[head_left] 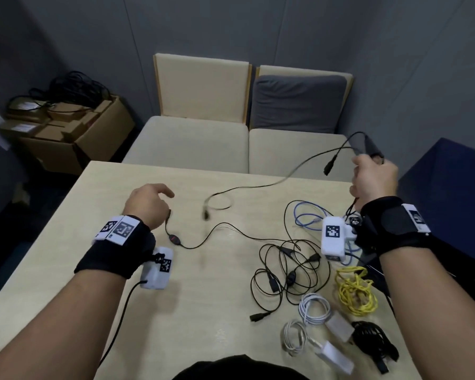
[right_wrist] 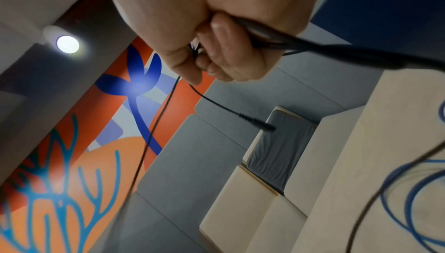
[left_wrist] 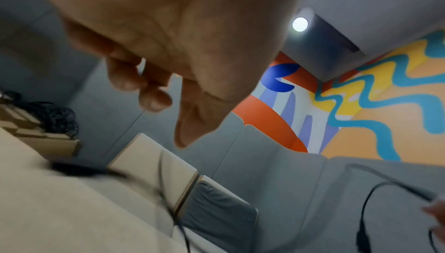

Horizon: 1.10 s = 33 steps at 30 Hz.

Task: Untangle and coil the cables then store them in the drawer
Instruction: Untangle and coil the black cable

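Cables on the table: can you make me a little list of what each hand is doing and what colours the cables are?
Right hand: grips a black cable, held up above the far edge of the table
Left hand: over the table, fingers loosely curled, holding nothing
Loose tangle: thin black cables on the table's right side
Other colours: blue cable, yellow cable, two white cables
Drawer: not in view
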Each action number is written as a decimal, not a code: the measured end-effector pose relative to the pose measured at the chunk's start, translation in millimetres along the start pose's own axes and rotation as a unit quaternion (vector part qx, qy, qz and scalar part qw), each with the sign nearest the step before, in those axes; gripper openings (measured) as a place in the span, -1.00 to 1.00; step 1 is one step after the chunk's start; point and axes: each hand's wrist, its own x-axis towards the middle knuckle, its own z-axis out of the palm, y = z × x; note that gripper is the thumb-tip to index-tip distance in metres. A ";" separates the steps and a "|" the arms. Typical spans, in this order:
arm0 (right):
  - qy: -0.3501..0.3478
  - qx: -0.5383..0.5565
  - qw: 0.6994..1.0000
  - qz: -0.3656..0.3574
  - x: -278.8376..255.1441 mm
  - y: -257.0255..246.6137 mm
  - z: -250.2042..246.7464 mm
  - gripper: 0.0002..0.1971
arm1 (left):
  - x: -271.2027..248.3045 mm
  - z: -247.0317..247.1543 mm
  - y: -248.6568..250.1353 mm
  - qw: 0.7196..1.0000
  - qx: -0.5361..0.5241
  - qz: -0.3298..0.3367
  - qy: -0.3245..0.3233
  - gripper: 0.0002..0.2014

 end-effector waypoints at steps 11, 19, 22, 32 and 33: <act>-0.226 -0.004 0.969 -0.098 -43.8 -41.4 4.4 -0.73 | -30.3 41.2 63.5 0.967 -0.135 0.189 -0.102 -0.76; -0.254 0.094 0.949 -0.163 -74.8 -110.5 -17.1 -0.71 | -47.2 62.7 103.9 0.921 -0.251 0.257 -0.150 -0.32; -0.281 0.042 0.944 -0.169 -76.1 -101.1 -12.3 -0.74 | -52.5 39.7 121.4 0.878 -0.374 0.273 -0.124 -0.24; -0.455 -0.190 0.849 -0.191 -98.1 -37.8 20.8 -0.72 | -66.4 -12.0 131.7 0.860 -0.365 0.313 -0.168 -0.93; -0.467 -0.190 0.844 -0.183 -96.8 -36.8 21.1 -0.66 | -66.3 -11.8 127.6 0.870 -0.355 0.301 -0.164 -0.89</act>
